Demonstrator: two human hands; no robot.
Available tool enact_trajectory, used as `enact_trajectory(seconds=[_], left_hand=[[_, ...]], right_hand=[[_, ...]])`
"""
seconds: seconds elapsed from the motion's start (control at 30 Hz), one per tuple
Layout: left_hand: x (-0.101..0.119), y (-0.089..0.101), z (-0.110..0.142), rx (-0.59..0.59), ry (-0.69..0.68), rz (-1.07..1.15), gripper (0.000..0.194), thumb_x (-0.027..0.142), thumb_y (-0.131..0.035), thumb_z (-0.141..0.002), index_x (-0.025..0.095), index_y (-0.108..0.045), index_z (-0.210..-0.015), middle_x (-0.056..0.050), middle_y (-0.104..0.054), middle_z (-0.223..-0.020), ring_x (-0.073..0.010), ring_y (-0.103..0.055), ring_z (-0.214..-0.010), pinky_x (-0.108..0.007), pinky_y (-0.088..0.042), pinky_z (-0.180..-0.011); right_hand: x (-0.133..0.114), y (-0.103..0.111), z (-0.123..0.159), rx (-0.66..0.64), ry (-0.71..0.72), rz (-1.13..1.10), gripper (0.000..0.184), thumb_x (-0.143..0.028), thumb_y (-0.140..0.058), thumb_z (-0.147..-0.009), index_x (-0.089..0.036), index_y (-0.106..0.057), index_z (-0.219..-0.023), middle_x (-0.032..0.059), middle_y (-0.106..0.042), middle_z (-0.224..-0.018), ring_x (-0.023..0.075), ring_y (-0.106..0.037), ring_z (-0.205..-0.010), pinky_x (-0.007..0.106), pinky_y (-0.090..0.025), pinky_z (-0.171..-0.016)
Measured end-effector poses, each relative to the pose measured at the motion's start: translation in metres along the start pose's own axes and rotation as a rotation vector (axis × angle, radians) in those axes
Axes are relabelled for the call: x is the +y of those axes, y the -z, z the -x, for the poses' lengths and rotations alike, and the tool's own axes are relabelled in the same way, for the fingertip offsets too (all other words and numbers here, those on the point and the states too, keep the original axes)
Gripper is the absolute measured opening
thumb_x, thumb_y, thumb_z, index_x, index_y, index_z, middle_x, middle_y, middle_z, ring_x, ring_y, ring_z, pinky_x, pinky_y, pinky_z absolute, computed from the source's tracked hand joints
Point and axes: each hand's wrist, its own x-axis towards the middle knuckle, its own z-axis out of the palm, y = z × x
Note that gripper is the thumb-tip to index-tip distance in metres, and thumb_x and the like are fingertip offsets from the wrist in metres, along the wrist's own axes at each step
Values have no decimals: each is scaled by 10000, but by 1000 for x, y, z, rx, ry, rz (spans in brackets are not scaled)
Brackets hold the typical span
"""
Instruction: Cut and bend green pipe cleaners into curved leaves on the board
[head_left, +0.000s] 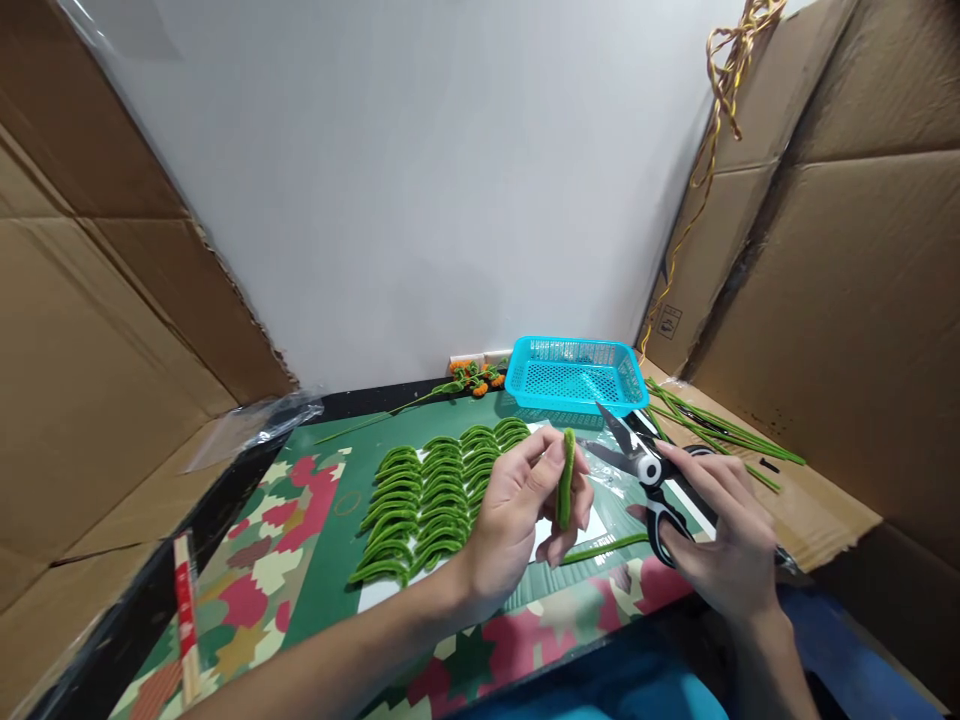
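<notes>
My left hand (517, 500) is closed on a short green pipe cleaner piece (567, 480), pinched upright between thumb and fingers. In my right hand (720, 530) are black-and-white scissors (649, 470), their blades spread apart and pointing up and left toward the left hand. The blades do not touch the green piece. Left of my left hand lie several rows of curved green pipe cleaner pieces (442, 490) on white paper. A longer green stem (606, 548) lies on the mat between my hands.
A blue plastic basket (577, 408) stands at the back against the wall. Orange flowers on a green stem (477, 378) lie beside it. Long green stems (727, 425) rest at right on cardboard. Cardboard walls (862, 270) flank both sides. A red-and-wood stick bundle (185, 610) lies at left.
</notes>
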Motion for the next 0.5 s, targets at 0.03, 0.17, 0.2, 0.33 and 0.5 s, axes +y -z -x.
enact_trajectory(seconds=[0.03, 0.17, 0.2, 0.33, 0.5], left_hand=[[0, 0, 0, 7, 2, -3, 305, 443, -491, -1099, 182, -565, -961, 30, -617, -651, -27, -405, -363, -105, -325, -347], [-1, 0, 1, 21, 16, -37, 317, 461, -497, -1094, 180, -564, -962, 33, -607, -643, -26, -407, -358, -101, -295, -342], [-1, 0, 1, 20, 20, -47, 321, 466, -497, -1094, 181, -562, -963, 33, -605, -643, -28, -415, -359, -101, -292, -342], [-3, 1, 1, 24, 23, -57, 325, 488, -483, -1094, 190, -552, -983, 34, -611, -660, -38, -434, -354, -112, -295, -336], [2, 4, -2, 33, -11, -60, 314, 484, -481, -1094, 194, -543, -990, 32, -610, -676, -38, -425, -356, -115, -273, -332]], right_hand=[[0, 0, 0, 1, 1, 2, 723, -114, -762, -871, -327, -577, -1536, 58, -682, -1056, 281, -606, -959, 436, -512, -846], [-1, 0, 0, 4, 5, 4, 712, -125, -777, -869, -324, -587, -1526, 57, -686, -1048, 281, -607, -958, 437, -516, -848], [-1, 0, 0, 3, 4, 4, 709, -129, -778, -870, -323, -588, -1525, 58, -689, -1050, 280, -608, -959, 437, -518, -849], [1, -3, -2, 10, -3, 2, 679, -141, -767, -880, -317, -598, -1514, 63, -704, -1068, 276, -616, -978, 434, -525, -864], [5, -1, 2, -38, -168, -224, 561, -322, -792, -914, -262, -638, -1450, 95, -731, -1132, 274, -680, -984, 415, -565, -834]])
